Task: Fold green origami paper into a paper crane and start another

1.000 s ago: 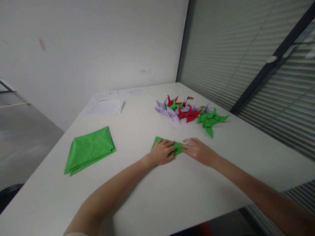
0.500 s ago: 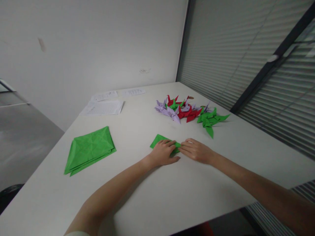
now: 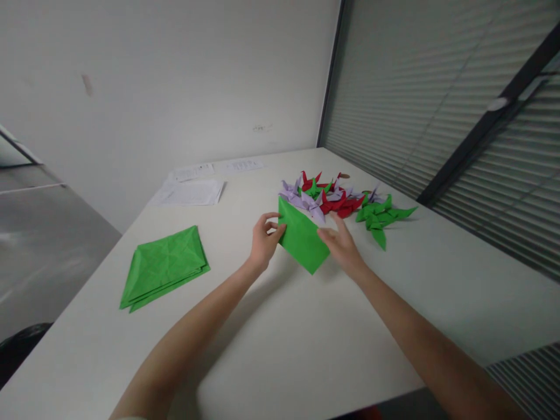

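A folded sheet of green origami paper [image 3: 303, 238] is held up, tilted, just above the table in front of me. My left hand [image 3: 266, 238] pinches its left edge between thumb and fingers. At the right edge, my right hand [image 3: 343, 245] holds the paper, with its thumb over the near face and its other fingers stretched up beside it. Behind the sheet lies a group of folded paper figures: lilac [image 3: 311, 204], red [image 3: 343, 204] and green [image 3: 380, 214]. The sheet hides part of the nearest lilac figure.
To the left on the white table [image 3: 245, 361] lies a stack of creased green paper [image 3: 168, 259]. Printed sheets [image 3: 196, 192] lie at the back left by the wall. A window with blinds [image 3: 394, 99] runs along the right side.
Both hands have lifted the green paper off the table and turned its broad face toward me. Before, my left hand lay flat on it and my right fingers were at its right end.
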Motion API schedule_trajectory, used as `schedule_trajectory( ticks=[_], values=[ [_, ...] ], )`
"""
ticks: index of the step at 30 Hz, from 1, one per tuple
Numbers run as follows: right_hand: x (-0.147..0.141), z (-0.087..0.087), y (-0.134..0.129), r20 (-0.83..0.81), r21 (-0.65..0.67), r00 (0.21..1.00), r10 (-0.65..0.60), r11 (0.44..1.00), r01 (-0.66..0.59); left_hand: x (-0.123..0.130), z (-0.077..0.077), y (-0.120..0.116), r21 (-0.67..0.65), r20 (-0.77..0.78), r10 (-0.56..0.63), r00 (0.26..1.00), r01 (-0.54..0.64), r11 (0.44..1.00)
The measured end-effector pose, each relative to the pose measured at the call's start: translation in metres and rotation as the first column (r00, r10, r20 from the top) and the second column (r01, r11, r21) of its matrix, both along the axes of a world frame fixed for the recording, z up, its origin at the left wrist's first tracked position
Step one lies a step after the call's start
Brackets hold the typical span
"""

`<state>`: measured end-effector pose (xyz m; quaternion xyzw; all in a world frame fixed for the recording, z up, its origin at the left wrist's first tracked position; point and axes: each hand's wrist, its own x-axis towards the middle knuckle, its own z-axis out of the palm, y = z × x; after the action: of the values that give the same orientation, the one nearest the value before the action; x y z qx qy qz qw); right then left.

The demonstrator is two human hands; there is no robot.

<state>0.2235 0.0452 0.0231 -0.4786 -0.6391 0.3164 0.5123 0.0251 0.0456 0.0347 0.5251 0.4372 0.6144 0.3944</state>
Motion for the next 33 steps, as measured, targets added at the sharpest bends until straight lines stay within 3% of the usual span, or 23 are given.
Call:
schedule_trajectory(
  ticks=[2, 4, 5, 7, 9, 10, 12, 14, 16, 20, 22, 25, 29, 33],
  values=[
    [0.001, -0.006, 0.001, -0.106, -0.201, 0.988, 0.114, 0.970, -0.134, -0.005, -0.008, 0.003, -0.055, -0.056, -0.008, 0.998, 0.005, 0.998],
    [0.005, -0.013, 0.002, -0.084, -0.265, 0.984, 0.158, 0.948, -0.175, -0.012, -0.015, 0.006, -0.128, -0.205, -0.113, 0.972, 0.088, 0.988],
    [0.008, -0.018, 0.002, -0.039, -0.266, 0.985, 0.168, 0.948, -0.173, -0.017, -0.018, 0.006, -0.169, -0.330, -0.190, 0.925, 0.140, 0.976],
    [0.012, -0.027, 0.003, 0.066, -0.253, 0.979, 0.192, 0.953, -0.169, -0.026, -0.021, 0.004, -0.205, -0.625, -0.285, 0.727, 0.199, 0.958],
    [0.015, -0.037, 0.005, 0.182, -0.210, 0.962, 0.204, 0.964, -0.165, -0.034, -0.022, -0.001, -0.166, -0.841, -0.242, 0.484, 0.194, 0.967],
    [0.016, -0.040, 0.005, 0.226, -0.191, 0.951, 0.211, 0.967, -0.169, -0.037, -0.022, -0.005, -0.098, -0.901, -0.167, 0.401, 0.187, 0.977],
    [0.015, -0.045, 0.006, 0.285, -0.169, 0.930, 0.231, 0.967, -0.188, -0.040, -0.023, -0.015, 0.020, -0.955, -0.092, 0.283, 0.370, 0.929],
    [0.012, -0.047, 0.007, 0.311, -0.161, 0.916, 0.254, 0.964, -0.213, -0.040, -0.026, -0.023, 0.051, -0.971, -0.092, 0.219, 0.571, 0.820],
    [0.009, -0.047, 0.006, 0.324, -0.153, 0.906, 0.273, 0.960, -0.235, -0.039, -0.030, -0.027, 0.074, -0.980, -0.061, 0.189, 0.633, 0.771],
    [0.010, -0.042, 0.003, 0.360, -0.132, 0.882, 0.304, 0.952, -0.275, -0.036, -0.036, -0.029, 0.133, -0.991, 0.087, 0.102, 0.634, 0.762],
    [0.012, -0.038, 0.000, 0.443, -0.052, 0.861, 0.250, 0.966, -0.254, -0.035, -0.037, -0.028, 0.163, -0.985, 0.163, 0.063, 0.661, 0.732],
    [0.016, -0.026, -0.007, 0.612, 0.112, 0.780, 0.132, 0.962, -0.251, -0.034, -0.040, -0.028, 0.225, -0.968, 0.243, 0.069, 0.677, 0.701],
    [0.018, -0.013, -0.021, 0.712, -0.036, 0.595, 0.373, 0.866, -0.499, -0.034, -0.043, -0.028, 0.262, -0.959, 0.266, 0.100, 0.670, 0.694],
    [0.016, -0.012, -0.028, 0.714, -0.135, 0.518, 0.472, 0.818, -0.560, -0.036, -0.046, -0.027, 0.252, -0.966, 0.227, 0.123, 0.649, 0.718]
  ],
)
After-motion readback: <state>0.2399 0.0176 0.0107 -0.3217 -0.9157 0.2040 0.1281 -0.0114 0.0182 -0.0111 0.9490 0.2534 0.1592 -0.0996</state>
